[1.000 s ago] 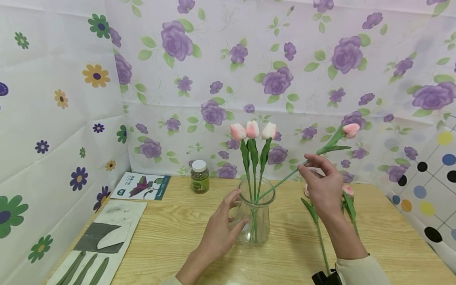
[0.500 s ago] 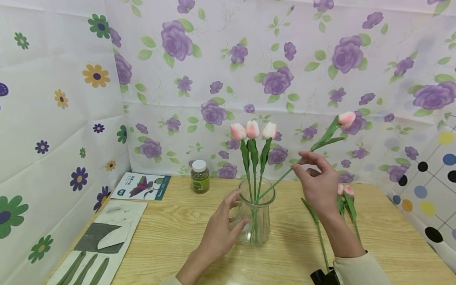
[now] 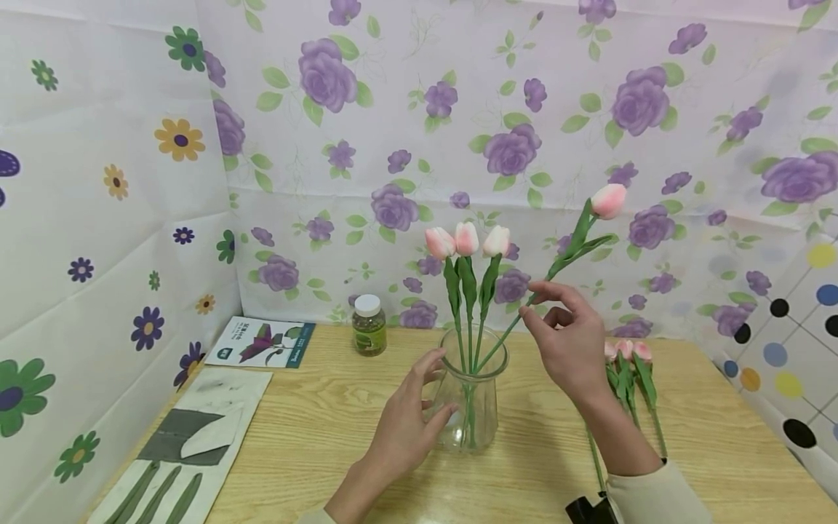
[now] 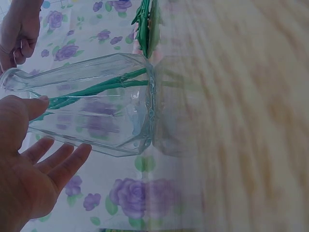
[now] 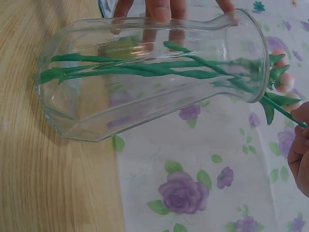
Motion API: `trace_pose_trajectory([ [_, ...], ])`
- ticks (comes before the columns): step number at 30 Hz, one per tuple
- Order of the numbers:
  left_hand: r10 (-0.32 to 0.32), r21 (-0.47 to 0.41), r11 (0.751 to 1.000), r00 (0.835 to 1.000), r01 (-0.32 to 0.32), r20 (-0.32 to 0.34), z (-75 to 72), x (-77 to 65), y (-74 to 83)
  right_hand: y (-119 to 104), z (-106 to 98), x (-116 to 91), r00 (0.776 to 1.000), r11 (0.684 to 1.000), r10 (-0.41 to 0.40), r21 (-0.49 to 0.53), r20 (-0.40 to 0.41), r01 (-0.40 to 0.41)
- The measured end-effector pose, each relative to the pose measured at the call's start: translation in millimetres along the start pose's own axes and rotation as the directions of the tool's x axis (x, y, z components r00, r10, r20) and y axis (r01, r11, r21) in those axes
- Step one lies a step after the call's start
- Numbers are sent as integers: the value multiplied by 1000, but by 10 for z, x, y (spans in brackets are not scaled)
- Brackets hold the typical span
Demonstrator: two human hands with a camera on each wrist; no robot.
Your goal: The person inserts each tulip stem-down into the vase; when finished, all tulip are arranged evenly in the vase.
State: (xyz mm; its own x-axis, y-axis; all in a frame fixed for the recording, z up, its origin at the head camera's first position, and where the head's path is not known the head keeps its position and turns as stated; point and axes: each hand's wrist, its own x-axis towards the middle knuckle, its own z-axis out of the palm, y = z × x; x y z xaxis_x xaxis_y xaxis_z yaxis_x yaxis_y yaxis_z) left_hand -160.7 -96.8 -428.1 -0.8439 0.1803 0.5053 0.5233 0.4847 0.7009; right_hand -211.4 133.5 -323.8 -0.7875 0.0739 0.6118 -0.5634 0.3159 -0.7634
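Note:
A clear glass vase [image 3: 486, 422] stands on the wooden table, with three pink-and-white tulips [image 3: 466, 239] upright in it. My right hand [image 3: 571, 338] pinches the green stem of another pink tulip [image 3: 609, 201] between thumb and fingertips. This tulip leans to the right, its lower stem inside the vase mouth, as the right wrist view also shows through the glass [image 5: 145, 106]. My left hand [image 3: 402, 429] lies along the vase's left side, its fingers extended and loosely bent, thumb at the front. In the left wrist view the left fingers [image 4: 63, 164] reach the edge of the glass.
Several more tulips [image 3: 625, 351] lie on the table [image 3: 314, 437] behind the right forearm. A white-capped jar [image 3: 369, 327] stands at the back, left of the vase. A printed card [image 3: 262, 342] and a patterned white sheet [image 3: 190, 437] lie at the left. Patterned cloths hang behind.
My right hand has moved left toward the vase, bringing the held tulip more upright and its bloom left and up. The tulips lying behind it show more. My left hand stays in place.

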Motion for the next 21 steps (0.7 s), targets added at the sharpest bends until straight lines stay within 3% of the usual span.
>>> trace_pose_trajectory([
  [8, 2, 4, 1000, 1000, -2, -5, -1, -2, -7, 32, 70, -42, 994, 990, -87, -109, 62, 93],
  [21, -1, 5, 1000, 1000, 1, 2, 0, 1, -6, 110, 171, -102, 988, 986, -94, -128, 126, 110],
])
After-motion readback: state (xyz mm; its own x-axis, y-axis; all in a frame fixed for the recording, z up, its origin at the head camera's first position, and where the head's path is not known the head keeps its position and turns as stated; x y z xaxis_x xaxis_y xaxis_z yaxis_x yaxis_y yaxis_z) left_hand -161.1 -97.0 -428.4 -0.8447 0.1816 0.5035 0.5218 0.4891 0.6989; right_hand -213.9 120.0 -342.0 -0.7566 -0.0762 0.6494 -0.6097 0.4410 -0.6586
